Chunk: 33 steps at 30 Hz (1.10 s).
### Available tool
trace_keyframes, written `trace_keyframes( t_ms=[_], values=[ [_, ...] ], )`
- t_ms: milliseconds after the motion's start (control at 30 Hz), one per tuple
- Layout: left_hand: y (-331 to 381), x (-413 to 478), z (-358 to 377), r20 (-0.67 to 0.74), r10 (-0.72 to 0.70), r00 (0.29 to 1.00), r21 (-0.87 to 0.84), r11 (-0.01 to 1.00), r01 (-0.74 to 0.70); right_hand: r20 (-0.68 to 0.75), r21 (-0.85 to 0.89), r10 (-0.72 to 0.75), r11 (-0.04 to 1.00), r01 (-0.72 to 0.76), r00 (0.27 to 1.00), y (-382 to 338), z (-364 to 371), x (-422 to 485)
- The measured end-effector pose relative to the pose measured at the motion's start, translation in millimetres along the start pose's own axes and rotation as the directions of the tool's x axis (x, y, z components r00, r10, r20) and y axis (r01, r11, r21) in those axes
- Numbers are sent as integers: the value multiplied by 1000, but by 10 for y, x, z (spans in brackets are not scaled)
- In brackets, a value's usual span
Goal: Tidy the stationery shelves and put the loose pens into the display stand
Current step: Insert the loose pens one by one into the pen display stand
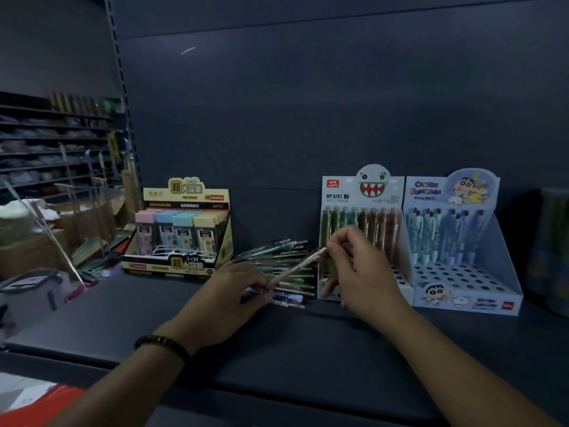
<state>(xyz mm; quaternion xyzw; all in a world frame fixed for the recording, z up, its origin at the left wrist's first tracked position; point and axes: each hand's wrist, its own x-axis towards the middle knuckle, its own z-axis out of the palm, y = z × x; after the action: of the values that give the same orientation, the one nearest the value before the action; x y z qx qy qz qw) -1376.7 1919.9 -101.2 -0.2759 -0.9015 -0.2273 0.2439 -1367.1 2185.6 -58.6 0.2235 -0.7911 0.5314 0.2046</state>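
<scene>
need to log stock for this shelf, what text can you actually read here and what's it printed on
"MP 8283": header of the monster display stand
"LANTU": red logo on the same stand
"CRAYON SHINCHAN": header of the blue display stand
"1=10" and "超大容量": top and front of the yellow box
"24PCS": black strip on the yellow box
Smaller print on all three, and on the pink pen, is too blurred to read.

Just behind the right hand (pixel 357 266), the white display stand (pixel 363 192) with the toothy face carries a red badge reading "LANTU" and, under it, "MP 8283". To the right of that hand, the blue stand (pixel 449 192) is headed "CRAYON SHINCHAN". Beyond the left hand (pixel 228 291), the yellow box (pixel 184 195) shows "超大容量", "1=10" and "24PCS"; its smaller print is too blurred to read.
</scene>
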Motion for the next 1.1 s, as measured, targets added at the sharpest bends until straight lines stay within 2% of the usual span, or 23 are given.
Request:
trace_keyframes(
  t_ms=[133, 267, 367, 533, 667, 800, 933, 1100],
  values=[
    [146, 127, -9, -85, 72, 994, 87, 994, -64, -79, 153, 37, 988, -24, 996, -32, -71, 39],
    [467, 477, 67, -199, 122, 972, 157, 983, -91, -270, 205, 47, 979, 9, 962, -85, -290, 230],
    [684, 780, 199, -214, 121, 969, 181, 980, -83, -359, 271, 81, 962, 21, 930, -178, -545, 419],
    [928, 904, 568, -312, 100, 945, 147, 988, -56, -443, 53, -42, 996, 73, 896, -41, -861, 720],
    [861, 809, 809, -227, 177, 958, 215, 968, -127, -472, -75, -134, 991, 112, 871, 219, -883, 727],
    [853, 794, 812, -145, 204, 968, 230, 959, -168, -405, -236, -233, 961, 145, 884, 290, -859, 677],
    [851, 814, 804, -150, 190, 970, 219, 963, -154, -378, -293, -254, 945, 145, 890, 325, -827, 643],
    [874, 824, 791, -151, 217, 964, 212, 960, -183, -353, -298, -210, 949, 102, 912, 378, -759, 645]
  ],
)
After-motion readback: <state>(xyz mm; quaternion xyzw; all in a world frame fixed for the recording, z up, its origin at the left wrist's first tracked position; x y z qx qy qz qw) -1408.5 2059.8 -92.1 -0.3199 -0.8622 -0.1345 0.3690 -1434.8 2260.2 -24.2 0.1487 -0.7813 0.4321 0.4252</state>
